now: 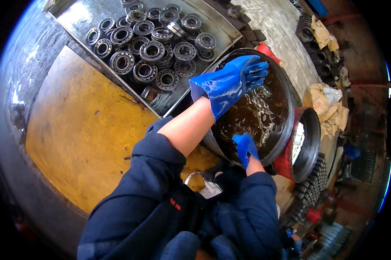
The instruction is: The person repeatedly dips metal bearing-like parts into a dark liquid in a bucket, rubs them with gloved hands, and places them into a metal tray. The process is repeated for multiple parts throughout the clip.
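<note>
Biggest thing is a metal tray (221, 32) just left of and beyond the drum. The round metal drum (287, 132) itself sits under both hands, dark-rimmed, with murky brown liquid (245, 113) streaked with pale glints. Red bucket (281, 161) right beside its right side. Left hand (235, 83), blue-gloved, is over the drum's far part, fingers stretched out, nothing visibly gripped. Right hand (247, 147), same glove, is at its near side, fingers partly hidden, can't tell how open or if it's holding anything. Smallest: greasy roller bearings (162, 34) piled beyond it in that tray.

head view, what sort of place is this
Probably a mechanical workshop: a shallow grey metal tray piled with ring-shaped steel bearings, and a round dark metal drum holding what looks like brown liquid.
</note>
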The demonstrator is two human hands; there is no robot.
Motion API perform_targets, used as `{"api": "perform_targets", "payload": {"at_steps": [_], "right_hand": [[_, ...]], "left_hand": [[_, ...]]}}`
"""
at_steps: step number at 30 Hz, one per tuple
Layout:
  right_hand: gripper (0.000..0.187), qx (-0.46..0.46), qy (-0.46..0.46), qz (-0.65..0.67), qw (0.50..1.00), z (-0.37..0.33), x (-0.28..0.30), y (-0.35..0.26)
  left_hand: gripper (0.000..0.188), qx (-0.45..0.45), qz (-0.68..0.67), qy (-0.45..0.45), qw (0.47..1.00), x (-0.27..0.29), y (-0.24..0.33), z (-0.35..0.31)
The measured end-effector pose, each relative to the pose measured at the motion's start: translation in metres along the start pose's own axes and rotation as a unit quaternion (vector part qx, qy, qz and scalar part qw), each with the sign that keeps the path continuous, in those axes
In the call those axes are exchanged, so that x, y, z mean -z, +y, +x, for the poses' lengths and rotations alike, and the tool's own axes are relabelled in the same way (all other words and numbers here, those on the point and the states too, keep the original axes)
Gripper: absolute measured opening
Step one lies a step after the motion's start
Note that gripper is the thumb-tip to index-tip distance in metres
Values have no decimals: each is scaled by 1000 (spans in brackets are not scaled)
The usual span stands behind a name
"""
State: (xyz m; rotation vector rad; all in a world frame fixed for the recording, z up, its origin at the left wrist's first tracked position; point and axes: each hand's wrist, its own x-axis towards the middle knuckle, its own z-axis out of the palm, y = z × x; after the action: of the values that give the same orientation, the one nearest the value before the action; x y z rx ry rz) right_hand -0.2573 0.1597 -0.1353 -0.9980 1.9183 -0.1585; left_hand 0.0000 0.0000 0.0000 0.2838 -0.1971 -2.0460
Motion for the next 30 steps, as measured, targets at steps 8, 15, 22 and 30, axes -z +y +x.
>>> {"api": "perform_targets", "payload": {"at_steps": [8, 15, 22, 30], "right_hand": [[40, 167, -40, -656, 735, -28, -26, -34], [42, -35, -9, -15, 999, -45, -11, -28], [32, 213, -13, -668, 713, -5, -34, -32], [37, 92, -1, -82, 992, -14, -9, -11]], "left_hand": [[32, 8, -15, 34, 999, 6, -2, -13], [33, -1, 4, 21, 1000, 0, 0, -12], [31, -4, 3, 18, 1000, 7, 5, -9], [27, 4, -13, 16, 1000, 9, 5, -2]]}}
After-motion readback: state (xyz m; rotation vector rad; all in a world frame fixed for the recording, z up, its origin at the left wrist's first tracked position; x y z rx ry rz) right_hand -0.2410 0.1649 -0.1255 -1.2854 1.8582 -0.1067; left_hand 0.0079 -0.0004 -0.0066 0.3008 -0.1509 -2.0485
